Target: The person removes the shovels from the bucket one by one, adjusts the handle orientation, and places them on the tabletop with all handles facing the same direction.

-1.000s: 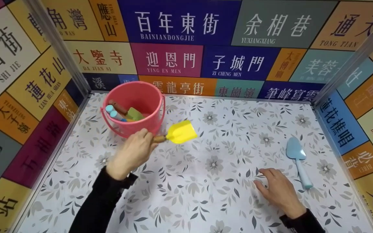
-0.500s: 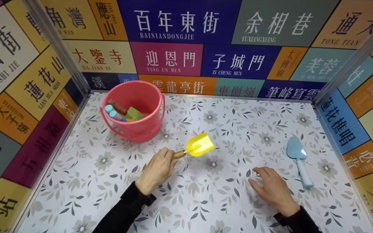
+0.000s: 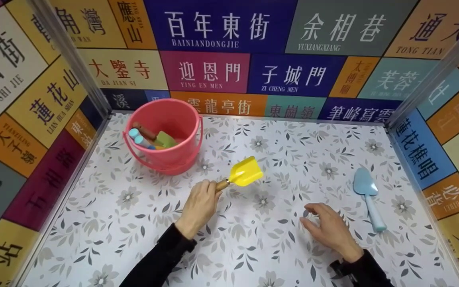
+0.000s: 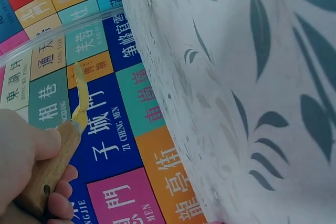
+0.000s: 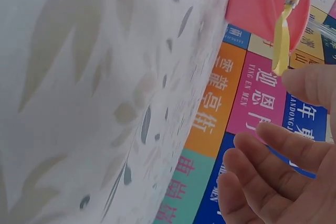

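Observation:
My left hand (image 3: 200, 205) grips the wooden handle of a small yellow shovel (image 3: 246, 171), held above the table in the middle of the head view. In the left wrist view the fingers curl round that wooden handle (image 4: 52, 166), and the blade shows edge-on. My right hand (image 3: 330, 228) hovers with thumb and fingers apart and nothing between them. To its right lies a light blue trowel (image 3: 369, 199), blade away from me. A pink bucket (image 3: 189, 139) stands at the back left, holding a green-bladed tool (image 3: 165, 139) and several handles.
The table is covered with a white floral cloth (image 3: 237, 247). Upright panels with coloured street-name signs (image 3: 217, 34) enclose the back and both sides. The bucket's pink carrying handle (image 3: 134, 155) hangs down at its front.
My left hand has carried the yellow shovel away from the bucket, to the right and nearer me, then slightly turned it. The right hand has shifted a little left. The blue trowel stays put.

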Tool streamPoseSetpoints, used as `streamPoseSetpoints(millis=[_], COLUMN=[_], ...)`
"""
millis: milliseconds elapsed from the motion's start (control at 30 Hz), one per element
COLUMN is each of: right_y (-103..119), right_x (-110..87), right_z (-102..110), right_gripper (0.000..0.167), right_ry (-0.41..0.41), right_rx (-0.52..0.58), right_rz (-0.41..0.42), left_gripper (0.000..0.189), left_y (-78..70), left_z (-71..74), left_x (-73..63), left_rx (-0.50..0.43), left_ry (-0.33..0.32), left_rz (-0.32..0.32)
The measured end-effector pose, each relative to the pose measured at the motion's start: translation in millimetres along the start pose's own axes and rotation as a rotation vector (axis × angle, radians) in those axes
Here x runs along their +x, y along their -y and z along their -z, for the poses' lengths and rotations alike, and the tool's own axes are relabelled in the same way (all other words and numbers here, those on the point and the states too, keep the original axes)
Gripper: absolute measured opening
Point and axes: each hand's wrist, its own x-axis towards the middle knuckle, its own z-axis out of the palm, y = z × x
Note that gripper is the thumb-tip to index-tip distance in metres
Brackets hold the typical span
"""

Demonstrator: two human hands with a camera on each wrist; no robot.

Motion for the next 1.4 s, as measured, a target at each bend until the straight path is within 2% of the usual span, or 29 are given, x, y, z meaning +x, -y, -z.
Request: streamPoseSetpoints(millis=[167,300,433,600,700,867,967,1100,1267,1400], right_y=[4,8,17,32,40,49,55,64,70,72], right_x=[6.8,13.3,21.2,35.4,44.8,54.2,58.6,67.1,77.3,82.6], right_z=[-6,-13,-17,-23,-30,-44,-51,-59,-70,-76], right_gripper=[0.029,0.025,0.021,0.021,0.021,0.018,0.021,0.026,0.028,0.031], right_ry=[-0.005,-0.046,-0.041,-0.004,0.022,0.056,0.078,0.098,0.052,-0.001], right_rx=[0.135,0.226,0.361,0.637,0.858,1.229,1.373,1.499,1.608,1.667], right_rz=[-0.036,-0.082,-0.227,-0.462,-0.587,-0.781,-0.859,-0.932,-0.978,-0.984], left_gripper=[0.023,0.026,0.019,0.015,0.017,0.015,0.014,0.014,0.02,0.026], left_y=[-14.0,-29.2,-42.4,-54.5,-61.0,-71.5,-76.3,-80.4,-84.0,-87.0], left_z=[-1.6,-2.3,-4.2,-8.9,-12.0,-16.8,-19.3,-21.9,-22.5,-20.5], left_x=[11.0,19.4,27.9,38.2,44.1,49.7,51.2,52.5,54.7,56.0], left_rx=[0.15,0.3,0.381,0.451,0.472,0.501,0.495,0.505,0.522,0.531], left_ry=[-0.03,-0.007,0.016,-0.012,-0.028,-0.002,0.012,0.02,0.049,0.103], left_rz=[-0.075,-0.157,-0.225,-0.285,-0.302,-0.334,-0.353,-0.374,-0.388,-0.409])
